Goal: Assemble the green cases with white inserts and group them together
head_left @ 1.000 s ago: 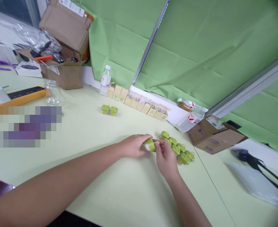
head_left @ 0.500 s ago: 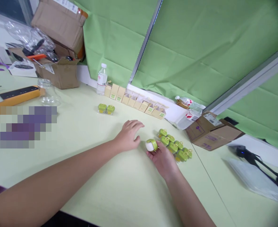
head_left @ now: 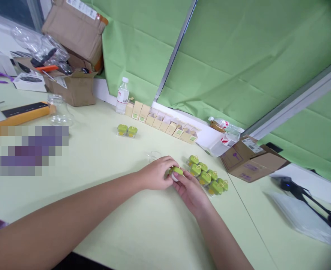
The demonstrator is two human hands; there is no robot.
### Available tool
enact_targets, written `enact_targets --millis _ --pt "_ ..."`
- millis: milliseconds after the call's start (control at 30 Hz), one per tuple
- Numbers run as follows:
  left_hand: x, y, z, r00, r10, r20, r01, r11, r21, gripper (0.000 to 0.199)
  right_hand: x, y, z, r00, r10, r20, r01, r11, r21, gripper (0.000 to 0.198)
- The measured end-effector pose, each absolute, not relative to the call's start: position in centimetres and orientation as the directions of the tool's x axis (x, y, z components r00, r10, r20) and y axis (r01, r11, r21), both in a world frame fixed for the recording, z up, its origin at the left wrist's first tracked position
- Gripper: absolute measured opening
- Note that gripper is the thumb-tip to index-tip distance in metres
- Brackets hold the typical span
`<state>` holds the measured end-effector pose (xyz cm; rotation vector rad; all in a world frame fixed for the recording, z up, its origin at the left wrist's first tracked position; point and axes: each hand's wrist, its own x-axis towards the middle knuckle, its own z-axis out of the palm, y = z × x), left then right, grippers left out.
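Between both hands, above the table, is a small green lid [head_left: 177, 170] with a white piece [head_left: 174, 177] beneath it. My right hand [head_left: 192, 191] grips it from the right, thumb on top. My left hand [head_left: 157, 173] closes its fingers on the lid's left side and partly hides it. Just behind the left hand, a small clear container [head_left: 155, 154] stands on the table. Right of my hands stand several small clear boxes with green lids [head_left: 204, 177] and loop handles. Two similar green-lidded boxes [head_left: 127, 130] sit farther back on the left.
A row of small cream cartons [head_left: 162, 122] lines the table's back edge, beside a water bottle [head_left: 122, 96]. More bottles [head_left: 224, 144] lie near a cardboard box [head_left: 252, 157] on the right. A glass jar [head_left: 59, 112] and an orange power strip [head_left: 27, 116] are at left.
My left hand has moved right and down from its open pose and taken hold of the lid in my right hand. The clear container behind it has come into view.
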<state>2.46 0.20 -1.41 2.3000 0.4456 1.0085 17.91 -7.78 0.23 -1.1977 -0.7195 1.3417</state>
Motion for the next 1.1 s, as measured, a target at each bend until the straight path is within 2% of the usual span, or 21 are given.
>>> enact_targets --millis 167,367,567,733,1100 --pt "2.4 0.0 -1.2 0.683 0.473 0.557 0.018 -0.772 0.635 0.043 17.6 -8.1 0.2 0.138 0.961 -0.240 -0.326 -0.184 -0.927 0.033" --pt "2.5 -0.2 -1.3 0.690 0.488 0.534 0.075 -0.782 0.618 0.051 17.5 -8.2 0.4 0.126 0.967 -0.220 -0.294 -0.175 -0.940 0.032" --pt "2.5 -0.4 -1.0 0.742 0.396 0.540 0.052 -0.838 0.543 0.056 17.6 -8.4 0.6 0.075 0.972 -0.225 -0.283 -0.195 -0.939 0.035" --pt "2.2 -0.5 -0.6 0.771 0.372 0.517 0.032 -0.834 0.552 0.056 17.5 -8.5 1.0 0.056 0.973 -0.224 -0.236 -0.205 -0.950 0.033" --pt "2.0 -0.7 -0.7 0.783 0.413 0.465 0.058 -0.792 0.607 0.058 16.9 -8.5 0.8 0.183 0.955 -0.233 -0.039 -0.230 -0.973 0.032"
